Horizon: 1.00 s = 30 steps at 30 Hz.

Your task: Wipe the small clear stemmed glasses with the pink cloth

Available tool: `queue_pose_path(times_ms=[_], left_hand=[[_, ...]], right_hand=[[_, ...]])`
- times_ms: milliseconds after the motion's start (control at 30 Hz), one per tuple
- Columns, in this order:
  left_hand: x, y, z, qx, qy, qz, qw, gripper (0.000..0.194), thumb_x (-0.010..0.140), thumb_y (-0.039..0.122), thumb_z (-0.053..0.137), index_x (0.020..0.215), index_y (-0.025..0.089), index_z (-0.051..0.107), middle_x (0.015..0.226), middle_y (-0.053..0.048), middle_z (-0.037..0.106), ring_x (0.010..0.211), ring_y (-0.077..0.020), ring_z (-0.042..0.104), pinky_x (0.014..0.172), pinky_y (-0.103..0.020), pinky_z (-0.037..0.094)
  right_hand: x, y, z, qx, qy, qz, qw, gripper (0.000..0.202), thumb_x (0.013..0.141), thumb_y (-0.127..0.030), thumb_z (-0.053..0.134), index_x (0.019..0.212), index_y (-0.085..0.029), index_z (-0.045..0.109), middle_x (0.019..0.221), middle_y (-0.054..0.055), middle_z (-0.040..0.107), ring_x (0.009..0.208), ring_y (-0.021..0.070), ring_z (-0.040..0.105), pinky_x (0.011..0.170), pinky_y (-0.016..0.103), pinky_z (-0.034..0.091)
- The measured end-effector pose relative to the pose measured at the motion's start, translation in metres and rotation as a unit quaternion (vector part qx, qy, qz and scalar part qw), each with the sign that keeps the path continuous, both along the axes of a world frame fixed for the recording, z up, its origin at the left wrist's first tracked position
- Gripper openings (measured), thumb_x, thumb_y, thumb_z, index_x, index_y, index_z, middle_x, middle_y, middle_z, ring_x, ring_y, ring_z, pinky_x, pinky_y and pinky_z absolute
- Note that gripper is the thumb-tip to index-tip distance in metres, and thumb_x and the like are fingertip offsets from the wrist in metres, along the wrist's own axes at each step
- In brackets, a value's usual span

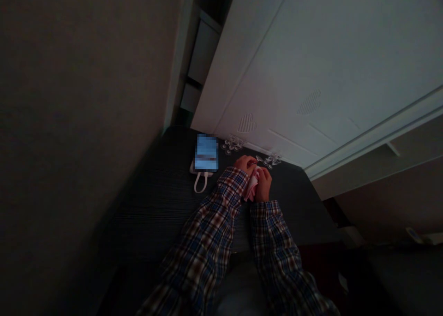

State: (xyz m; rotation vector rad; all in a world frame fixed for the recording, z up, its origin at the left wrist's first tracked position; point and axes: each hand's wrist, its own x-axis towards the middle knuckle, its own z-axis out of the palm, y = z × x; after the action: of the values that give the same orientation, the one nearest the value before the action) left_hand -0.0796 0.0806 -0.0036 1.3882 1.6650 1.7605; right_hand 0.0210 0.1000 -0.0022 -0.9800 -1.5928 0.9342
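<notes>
A crumpled pink cloth (252, 189) hangs between my hands, just above or on the dark table; I cannot tell which. My right hand (264, 185) is closed around the right side and top of the cloth. At the cloth's upper end, my left hand (245, 163) is curled with its fingertips bent toward my right hand; what lies inside its fingers is too dark to make out. Beyond my hands are two groups of small clear, shiny pieces, one cluster (233, 143) to the left and another cluster (270, 159) to the right, close to my fingers.
On the left of the dark wood-grain table (162, 205) lies a device with a blurred blue screen (206, 152) and a pale loop strap (200, 183). A white panel (297, 67) with heart patterns rises along the table's back edge. The wall (86, 99) stands at left.
</notes>
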Motion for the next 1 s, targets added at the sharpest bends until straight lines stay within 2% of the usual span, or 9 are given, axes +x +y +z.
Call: queue_pose_path(times_ms=[167, 500, 633, 733, 800, 867, 1000], left_hand=[[0.001, 0.000, -0.004, -0.041, 0.006, -0.016, 0.999, 0.012, 0.070, 0.015, 0.056, 0.081, 0.016, 0.062, 0.084, -0.003, 0.061, 0.075, -0.0101, 0.057, 0.073, -0.022, 0.047], [0.003, 0.002, -0.008, -0.051, 0.013, -0.027, 0.998, 0.012, 0.069, 0.014, 0.055, 0.079, 0.015, 0.061, 0.083, -0.003, 0.061, 0.077, -0.0108, 0.056, 0.073, -0.022, 0.046], [0.004, 0.000, -0.006, -0.069, -0.001, -0.013, 0.998, 0.031, 0.067, 0.011, 0.055, 0.098, 0.015, 0.054, 0.082, -0.003, 0.060, 0.073, -0.0103, 0.055, 0.069, -0.022, 0.046], [0.003, -0.002, -0.005, -0.066, 0.002, -0.009, 0.998, 0.051, 0.068, 0.010, 0.054, 0.117, 0.020, 0.042, 0.082, 0.000, 0.059, 0.070, -0.0097, 0.055, 0.070, -0.022, 0.046], [0.003, -0.004, -0.005, -0.052, 0.018, -0.015, 0.998, 0.058, 0.068, 0.008, 0.052, 0.122, 0.024, 0.039, 0.081, 0.001, 0.058, 0.070, -0.0094, 0.054, 0.071, -0.021, 0.045], [0.003, -0.004, -0.006, -0.044, 0.035, -0.020, 0.998, 0.054, 0.069, 0.008, 0.050, 0.120, 0.025, 0.043, 0.081, 0.001, 0.057, 0.072, -0.0098, 0.054, 0.072, -0.021, 0.045], [0.003, -0.004, -0.005, -0.044, 0.042, -0.011, 0.998, 0.035, 0.073, 0.013, 0.049, 0.105, 0.023, 0.056, 0.083, 0.000, 0.058, 0.079, -0.0115, 0.054, 0.077, -0.022, 0.044]], right_hand=[[0.001, 0.000, 0.001, 0.002, -0.004, -0.009, 1.000, 0.024, 0.069, -0.035, 0.044, 0.070, -0.014, 0.055, 0.062, -0.001, 0.054, 0.062, 0.0103, 0.045, 0.058, 0.022, 0.035], [0.003, 0.004, -0.004, 0.007, 0.005, -0.006, 1.000, 0.025, 0.069, -0.037, 0.044, 0.071, -0.014, 0.054, 0.062, -0.002, 0.052, 0.060, 0.0090, 0.044, 0.058, 0.021, 0.034], [0.002, 0.004, -0.006, 0.005, 0.006, 0.005, 1.000, 0.027, 0.070, -0.039, 0.045, 0.072, -0.014, 0.054, 0.065, -0.002, 0.052, 0.063, 0.0088, 0.045, 0.059, 0.021, 0.035], [0.003, 0.005, -0.007, 0.001, 0.000, 0.012, 1.000, 0.027, 0.070, -0.039, 0.046, 0.072, -0.014, 0.054, 0.064, -0.003, 0.052, 0.062, 0.0089, 0.045, 0.059, 0.021, 0.035], [0.003, 0.005, -0.007, -0.002, -0.003, 0.016, 1.000, 0.026, 0.069, -0.039, 0.046, 0.071, -0.014, 0.055, 0.064, -0.002, 0.053, 0.062, 0.0089, 0.045, 0.058, 0.021, 0.035], [0.003, 0.006, -0.008, -0.003, -0.004, 0.019, 1.000, 0.026, 0.070, -0.038, 0.046, 0.072, -0.014, 0.055, 0.065, -0.002, 0.053, 0.062, 0.0089, 0.045, 0.058, 0.020, 0.035], [0.003, 0.007, -0.009, -0.005, -0.007, 0.028, 1.000, 0.026, 0.070, -0.038, 0.046, 0.073, -0.014, 0.055, 0.066, -0.002, 0.053, 0.063, 0.0091, 0.046, 0.057, 0.020, 0.035]])
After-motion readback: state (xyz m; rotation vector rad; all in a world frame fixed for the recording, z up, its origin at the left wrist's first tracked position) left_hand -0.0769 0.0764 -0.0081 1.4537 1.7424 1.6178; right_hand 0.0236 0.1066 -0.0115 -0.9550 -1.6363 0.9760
